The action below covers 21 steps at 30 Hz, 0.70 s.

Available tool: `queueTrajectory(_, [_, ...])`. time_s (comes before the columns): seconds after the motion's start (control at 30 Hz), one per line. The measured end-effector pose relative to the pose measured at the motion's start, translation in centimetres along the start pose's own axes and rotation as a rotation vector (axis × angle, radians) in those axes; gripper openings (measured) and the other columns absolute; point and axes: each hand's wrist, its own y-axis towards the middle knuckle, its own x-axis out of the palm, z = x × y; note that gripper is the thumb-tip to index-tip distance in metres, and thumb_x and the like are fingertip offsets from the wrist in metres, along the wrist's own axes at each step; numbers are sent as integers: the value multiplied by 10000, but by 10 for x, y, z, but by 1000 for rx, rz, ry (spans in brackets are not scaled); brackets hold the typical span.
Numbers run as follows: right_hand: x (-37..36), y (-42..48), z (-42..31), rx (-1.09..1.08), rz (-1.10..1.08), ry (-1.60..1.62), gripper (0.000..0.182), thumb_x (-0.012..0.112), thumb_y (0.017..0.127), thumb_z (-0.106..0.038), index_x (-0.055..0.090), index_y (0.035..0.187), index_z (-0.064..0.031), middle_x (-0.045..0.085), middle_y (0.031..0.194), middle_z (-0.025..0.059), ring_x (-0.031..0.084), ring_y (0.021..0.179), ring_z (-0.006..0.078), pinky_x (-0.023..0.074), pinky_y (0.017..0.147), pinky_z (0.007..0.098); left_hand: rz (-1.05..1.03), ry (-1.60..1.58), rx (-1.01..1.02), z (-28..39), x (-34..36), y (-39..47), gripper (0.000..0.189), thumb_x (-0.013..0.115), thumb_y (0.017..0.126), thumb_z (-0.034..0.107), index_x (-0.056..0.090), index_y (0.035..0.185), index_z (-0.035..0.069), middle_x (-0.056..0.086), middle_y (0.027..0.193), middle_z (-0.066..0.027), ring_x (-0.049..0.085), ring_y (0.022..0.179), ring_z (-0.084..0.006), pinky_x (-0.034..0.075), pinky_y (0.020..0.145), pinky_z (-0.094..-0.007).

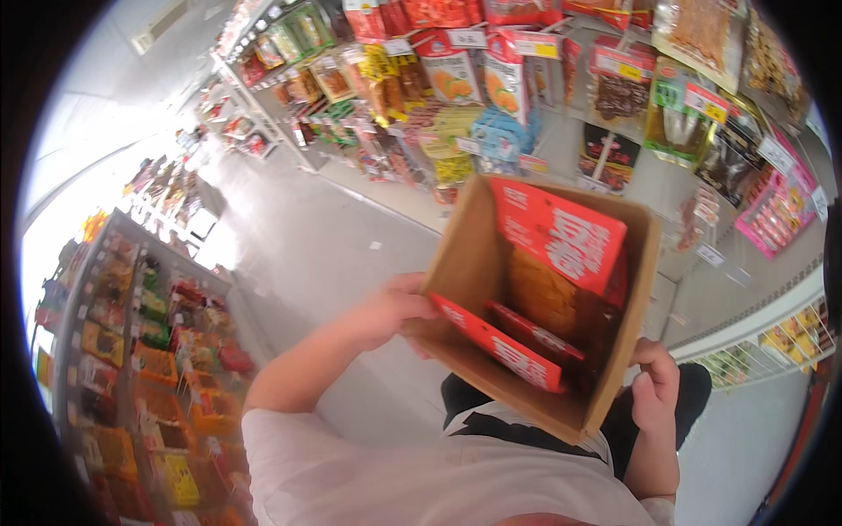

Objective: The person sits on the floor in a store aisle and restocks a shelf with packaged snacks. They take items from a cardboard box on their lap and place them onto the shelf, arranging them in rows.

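An open cardboard box (460,250) is held up in front of my body, tilted so that its inside shows. Several red-topped snack packets (559,230) stand in it; one shows brown food through its clear part. My left hand (401,312) grips the box's left edge, thumb over the rim and fingers outside. At the right side of the box my right hand (651,381) has its fingers curled against the outer wall, partly hidden behind it.
Hanging snack packets (447,72) with price tags fill a pegboard display ahead and to the right, above a white shelf edge (743,322). Another rack of packets (158,368) stands at the left. A grey floor aisle (316,243) runs between them.
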Motion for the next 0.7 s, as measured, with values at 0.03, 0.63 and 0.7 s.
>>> queueTrajectory(0.03, [2, 5, 15, -11, -23, -89, 291, 668, 1013, -280, 626, 968, 5, 660, 902, 75, 649, 771, 141, 525, 705, 273, 68, -37, 2, 4, -11, -22, 485, 588, 915, 114, 565, 1386, 0, 725, 1161, -169, 757, 869, -287, 653, 606, -394])
queueTrajectory(0.63, [-7, -12, 154, 710, -150, -441, 225, 707, 972, -188, 647, 1116, -26, 680, 921, 103, 684, 806, 181, 532, 654, 309, 942, -610, -56, -270, -198, 2, 273, 496, 975, 101, 517, 1200, -52, 670, 1081, -221, 720, 856, -319, 627, 679, -363])
queueTrajectory(0.7, [-15, -18, 172, 648, -121, -509, 241, 709, 973, -193, 638, 1122, -18, 685, 934, 100, 685, 807, 176, 535, 667, 302, 981, -553, -70, -303, -202, 35, 279, 507, 962, 75, 482, 1214, -42, 657, 1096, -228, 719, 858, -334, 641, 682, -380])
